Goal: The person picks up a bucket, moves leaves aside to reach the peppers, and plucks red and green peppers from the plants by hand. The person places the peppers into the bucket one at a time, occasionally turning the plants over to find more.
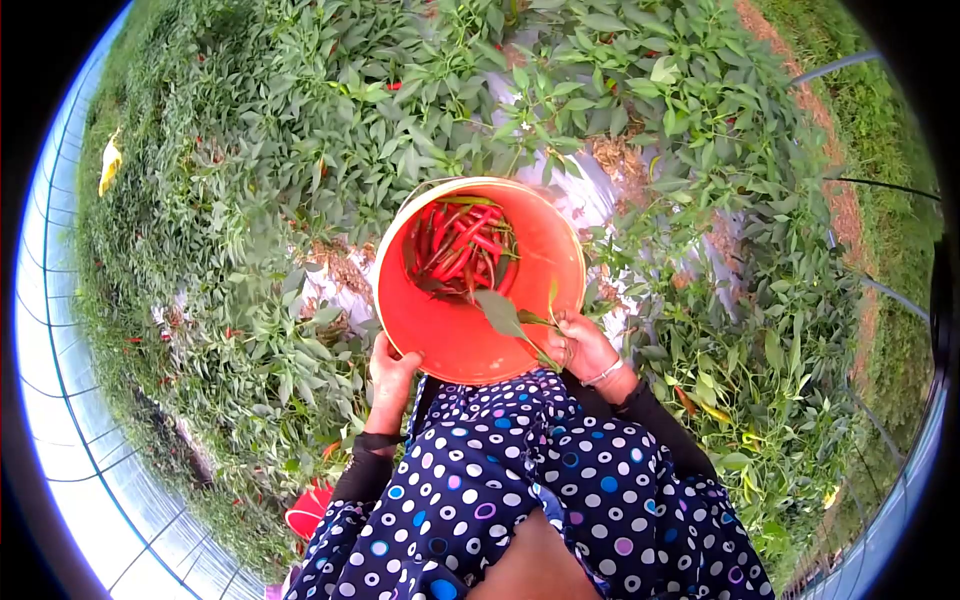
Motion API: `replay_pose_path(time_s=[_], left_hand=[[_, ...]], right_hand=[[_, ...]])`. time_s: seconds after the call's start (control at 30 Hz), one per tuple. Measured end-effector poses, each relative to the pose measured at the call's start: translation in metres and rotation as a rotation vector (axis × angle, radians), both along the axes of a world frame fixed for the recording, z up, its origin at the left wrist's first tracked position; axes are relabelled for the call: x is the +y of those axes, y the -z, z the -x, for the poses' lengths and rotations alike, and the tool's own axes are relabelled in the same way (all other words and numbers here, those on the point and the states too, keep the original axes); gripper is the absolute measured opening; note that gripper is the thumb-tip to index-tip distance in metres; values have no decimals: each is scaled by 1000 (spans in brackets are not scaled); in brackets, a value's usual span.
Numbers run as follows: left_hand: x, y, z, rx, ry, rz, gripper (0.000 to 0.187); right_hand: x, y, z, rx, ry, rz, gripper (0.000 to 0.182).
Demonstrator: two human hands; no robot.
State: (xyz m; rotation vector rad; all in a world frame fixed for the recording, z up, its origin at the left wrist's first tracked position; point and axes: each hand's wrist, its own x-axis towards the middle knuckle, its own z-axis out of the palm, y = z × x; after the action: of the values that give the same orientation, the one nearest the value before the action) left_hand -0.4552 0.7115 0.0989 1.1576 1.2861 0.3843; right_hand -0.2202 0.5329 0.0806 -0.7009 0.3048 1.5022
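Observation:
A red bucket (440, 345) with a pale rim is in front of my body, its mouth tilted up toward me. Inside lie several long red chili peppers (465, 245), with a green one along the upper edge. My left hand (393, 370) grips the bucket's lower left rim, thumb over the edge. At the lower right rim, my right hand (582, 345) is closed around a leafy pepper sprig (500, 315), whose leaves hang over the bucket's opening. Whether those right fingers also press on the rim is hard to see.
Dense pepper plants (330, 120) surround me, some bearing red fruit. Pale ground sheeting (580, 190) shows between the rows. Another red container (308, 510) is at the lower left. Curved hoops (838, 68) stand along the grassy strip at right.

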Motion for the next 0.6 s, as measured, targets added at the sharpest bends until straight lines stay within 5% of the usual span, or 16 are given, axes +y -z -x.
replay_pose_path(time_s=[0.17,0.23,0.3,0.47,0.57,0.6], left_hand=[[-5,-4,-8,33,-31,28,33],[-9,-1,-9,25,-32,23,37],[-14,-1,-8,17,-52,1,38],[-19,-1,3,27,-41,17,38],[-19,11,8,-58,-52,-15,38],[-20,10,11,-14,-51,20,37]], right_hand=[[-48,29,13,-133,-208,215,21],[-47,32,22,-371,-323,176,27],[-36,4,8,-796,-707,195,42],[-41,-1,-1,-896,-909,18,34],[-46,-2,0,-877,-604,-6,32],[-40,-2,-2,-677,-519,-41,29]])
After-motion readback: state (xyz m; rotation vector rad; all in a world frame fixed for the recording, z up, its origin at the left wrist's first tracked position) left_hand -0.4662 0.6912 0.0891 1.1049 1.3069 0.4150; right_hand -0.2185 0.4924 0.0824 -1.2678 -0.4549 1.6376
